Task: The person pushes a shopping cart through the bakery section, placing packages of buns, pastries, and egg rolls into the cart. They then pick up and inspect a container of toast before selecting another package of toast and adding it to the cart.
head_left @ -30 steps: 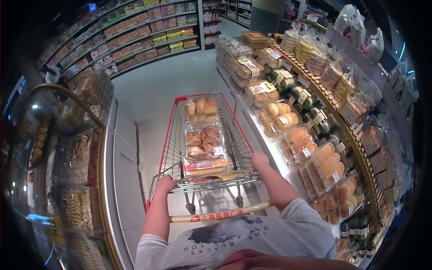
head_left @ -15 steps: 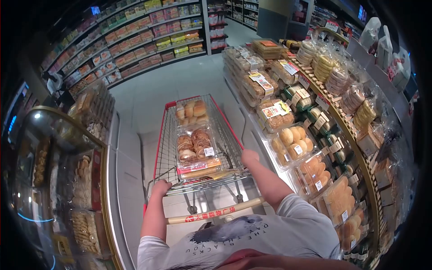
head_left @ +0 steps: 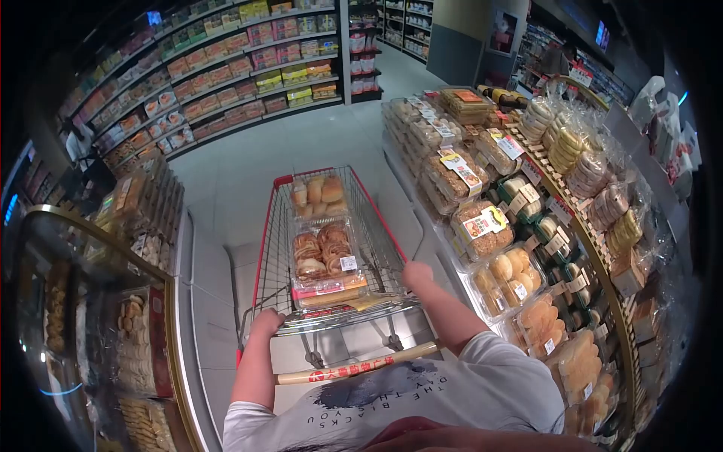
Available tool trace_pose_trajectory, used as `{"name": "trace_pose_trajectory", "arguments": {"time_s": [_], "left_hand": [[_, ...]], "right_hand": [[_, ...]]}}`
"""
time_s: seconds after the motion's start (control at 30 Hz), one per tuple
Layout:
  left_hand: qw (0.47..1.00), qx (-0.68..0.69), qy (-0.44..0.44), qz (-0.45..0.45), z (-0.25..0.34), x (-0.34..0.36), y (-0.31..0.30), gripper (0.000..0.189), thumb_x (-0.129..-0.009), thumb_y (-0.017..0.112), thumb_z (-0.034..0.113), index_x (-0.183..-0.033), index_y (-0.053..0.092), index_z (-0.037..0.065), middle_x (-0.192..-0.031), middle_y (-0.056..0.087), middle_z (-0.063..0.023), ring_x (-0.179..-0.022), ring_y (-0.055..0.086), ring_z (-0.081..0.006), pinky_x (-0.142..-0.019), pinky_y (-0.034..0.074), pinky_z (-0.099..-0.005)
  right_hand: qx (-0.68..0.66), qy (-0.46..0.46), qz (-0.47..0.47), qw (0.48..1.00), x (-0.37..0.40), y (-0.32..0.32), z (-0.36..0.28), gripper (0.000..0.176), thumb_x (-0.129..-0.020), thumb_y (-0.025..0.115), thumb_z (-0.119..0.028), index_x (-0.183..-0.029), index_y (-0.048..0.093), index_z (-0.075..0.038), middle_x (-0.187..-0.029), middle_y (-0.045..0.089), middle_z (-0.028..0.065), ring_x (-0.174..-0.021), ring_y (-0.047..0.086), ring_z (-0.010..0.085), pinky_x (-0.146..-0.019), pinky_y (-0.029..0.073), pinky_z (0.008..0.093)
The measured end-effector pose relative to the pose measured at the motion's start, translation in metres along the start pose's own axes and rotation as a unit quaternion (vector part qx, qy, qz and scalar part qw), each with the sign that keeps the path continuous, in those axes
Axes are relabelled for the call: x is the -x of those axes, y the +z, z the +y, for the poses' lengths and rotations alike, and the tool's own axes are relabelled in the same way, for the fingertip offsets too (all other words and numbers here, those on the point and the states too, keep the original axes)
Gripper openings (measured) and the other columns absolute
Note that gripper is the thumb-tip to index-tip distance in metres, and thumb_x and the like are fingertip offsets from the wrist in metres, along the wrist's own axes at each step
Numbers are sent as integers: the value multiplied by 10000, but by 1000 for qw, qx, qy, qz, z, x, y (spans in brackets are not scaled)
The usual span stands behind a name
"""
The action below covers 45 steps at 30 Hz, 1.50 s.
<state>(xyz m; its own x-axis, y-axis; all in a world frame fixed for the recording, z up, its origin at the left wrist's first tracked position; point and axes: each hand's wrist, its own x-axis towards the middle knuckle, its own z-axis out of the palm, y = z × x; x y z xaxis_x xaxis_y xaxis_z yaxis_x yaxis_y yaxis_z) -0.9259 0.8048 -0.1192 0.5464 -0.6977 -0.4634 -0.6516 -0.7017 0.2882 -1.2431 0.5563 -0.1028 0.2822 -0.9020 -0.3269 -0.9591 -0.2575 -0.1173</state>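
Note:
A wire shopping cart (head_left: 361, 203) with red trim stands in front of me. My left hand (head_left: 267, 322) is closed on the cart's near left rim. On the near right rim, my right hand (head_left: 416, 276) is closed too. Inside the cart lie a clear box of golden buns (head_left: 318, 196) and, nearer to me, a clear box of swirled buns (head_left: 322, 250), on top of a flat pink-and-orange package (head_left: 331, 291). A beige handle bar (head_left: 354, 370) with red lettering runs close to my shirt, with neither hand on it.
To the right runs a display of boxed bread (head_left: 484, 226) and bagged buns (head_left: 591, 173). A gold-framed bakery case (head_left: 172, 331) stands at the left, stacked packages (head_left: 143, 203) beyond it. Shelves of packaged goods (head_left: 256, 56) curve across the far side of the pale floor (head_left: 301, 139).
The displays on both sides have shifted closer and lower in view as the cart and I moved forward. Both hands keep their hold on the cart.

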Motion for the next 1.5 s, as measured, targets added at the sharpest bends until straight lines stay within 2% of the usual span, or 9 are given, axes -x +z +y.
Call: {"name": "trace_pose_trajectory", "arguments": {"time_s": [0.5,0.7,0.73,0.83,0.87,1.07,1.17,1.37,1.5], "left_hand": [[999,-9,24,-35,1,-129,-61,444,-730,483,369,-980,597,20,-1061,563,-196,-1001,532,-320,-849,419,-408],[992,-35,115,-26,6,-192,-76,440,-750,453,374,-938,601,4,-1016,571,-195,-976,530,-337,-835,420,-406],[980,-91,176,-25,-18,-232,-55,432,-753,450,372,-932,604,10,-1019,572,-189,-971,533,-337,-830,421,-407],[990,-52,125,-33,3,-260,-69,432,-755,448,370,-924,606,5,-1016,572,-197,-964,536,-338,-821,424,-410],[998,-11,65,-26,41,-235,-102,397,-765,445,347,-912,608,16,-1004,571,-195,-945,541,-339,-803,430,-415],[945,-184,272,-1,52,-305,-119,271,-791,443,253,-902,611,72,-968,567,-170,-927,547,-335,-778,447,-416],[965,-138,225,3,52,-347,-116,263,-791,441,244,-902,611,78,-972,565,-171,-943,543,-330,-789,449,-411],[936,-216,276,-36,70,-397,-152,288,-805,405,242,-913,597,56,-998,556,-173,-963,532,-336,-818,438,-409],[993,-27,114,-30,81,-437,-167,351,-789,412,297,-922,587,23,-1009,563,-193,-964,533,-335,-816,424,-417]], "right_hand": [[-2,31,5,1000,-103,-24,-58,210,-776,496,-138,-903,652,-76,-937,635,121,-888,612,264,-750,488,354],[-12,34,-22,999,-160,-47,-72,208,-774,512,-145,-917,650,-83,-961,631,112,-902,609,258,-755,490,350],[-10,33,-18,999,-173,-50,-74,208,-773,514,-145,-919,650,-85,-961,632,111,-902,610,257,-752,492,349],[-12,35,-24,999,-218,-60,-77,210,-777,509,-145,-920,653,-90,-965,632,108,-904,611,253,-742,496,348],[-14,37,-29,999,-233,-63,-78,211,-779,506,-146,-920,654,-92,-967,632,107,-905,611,252,-739,497,348],[-15,22,-19,999,-310,-84,-89,225,-791,485,-172,-914,659,-99,-966,633,107,-915,608,252,-739,496,352],[-14,26,-29,999,-333,-106,-99,233,-794,481,-171,-927,658,-102,-960,634,108,-913,608,257,-742,494,354],[-22,32,-25,999,-392,-116,-115,240,-802,470,-168,-938,654,-98,-959,634,106,-908,608,262,-745,491,360],[-12,39,-43,998,-421,-130,-131,243,-797,469,-166,-938,653,-95,-950,637,101,-901,610,257,-740,492,359]]}}
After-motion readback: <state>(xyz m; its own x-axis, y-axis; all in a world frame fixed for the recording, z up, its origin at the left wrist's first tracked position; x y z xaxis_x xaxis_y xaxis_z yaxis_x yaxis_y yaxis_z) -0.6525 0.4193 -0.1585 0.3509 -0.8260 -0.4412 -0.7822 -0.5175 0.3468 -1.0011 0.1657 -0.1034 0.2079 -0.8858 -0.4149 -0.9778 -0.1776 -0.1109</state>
